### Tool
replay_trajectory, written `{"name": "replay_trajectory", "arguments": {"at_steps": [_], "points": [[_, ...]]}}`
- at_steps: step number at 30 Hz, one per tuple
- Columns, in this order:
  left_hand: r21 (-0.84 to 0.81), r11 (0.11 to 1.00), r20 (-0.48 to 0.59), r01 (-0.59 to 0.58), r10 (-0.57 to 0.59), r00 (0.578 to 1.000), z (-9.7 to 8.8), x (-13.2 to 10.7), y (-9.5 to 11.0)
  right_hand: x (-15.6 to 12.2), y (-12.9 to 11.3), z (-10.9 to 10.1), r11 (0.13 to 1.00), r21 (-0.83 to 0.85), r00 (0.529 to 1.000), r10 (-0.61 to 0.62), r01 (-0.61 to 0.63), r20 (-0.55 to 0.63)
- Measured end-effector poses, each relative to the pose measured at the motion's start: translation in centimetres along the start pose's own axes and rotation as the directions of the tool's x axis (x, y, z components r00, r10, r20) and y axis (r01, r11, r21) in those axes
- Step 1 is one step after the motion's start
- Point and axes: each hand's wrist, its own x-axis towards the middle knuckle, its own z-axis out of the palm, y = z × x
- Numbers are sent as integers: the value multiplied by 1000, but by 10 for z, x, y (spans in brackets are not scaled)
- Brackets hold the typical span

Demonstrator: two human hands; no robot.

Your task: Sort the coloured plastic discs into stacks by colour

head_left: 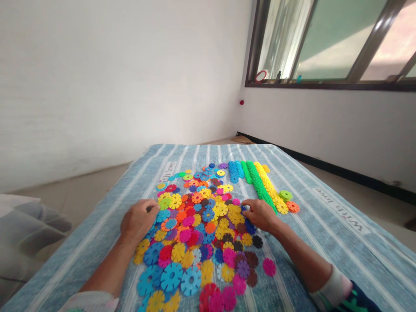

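Observation:
A spread of several flat plastic snowflake discs [198,225] in many colours lies on a blue striped cloth [325,234]. My left hand [139,219] rests on the pile's left edge, fingers curled down over the discs; what they hold is hidden. My right hand [260,213] sits at the pile's right side, fingers bent and pinching at a disc near the yellow ones. Beyond my right hand lie sorted rows: a blue row [234,170], a green row [258,182] and a yellow row [271,188].
A loose green disc [285,195] and an orange disc [293,206] lie right of the yellow row. The cloth reads "With love" [342,211]. A white wall stands behind, a window [331,39] at upper right, bare floor around the covered surface.

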Motion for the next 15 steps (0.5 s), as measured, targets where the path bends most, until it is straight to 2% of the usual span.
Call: {"name": "replay_trajectory", "arguments": {"at_steps": [9,15], "points": [[-18,1000,-34,-13,13,999,0,-1,1,4,0,-4,999,54,1000,-9,7,28],[6,1000,-13,-18,18,1000,-1,-1,1,11,-6,-8,993,107,999,-47,47,-7]]}}
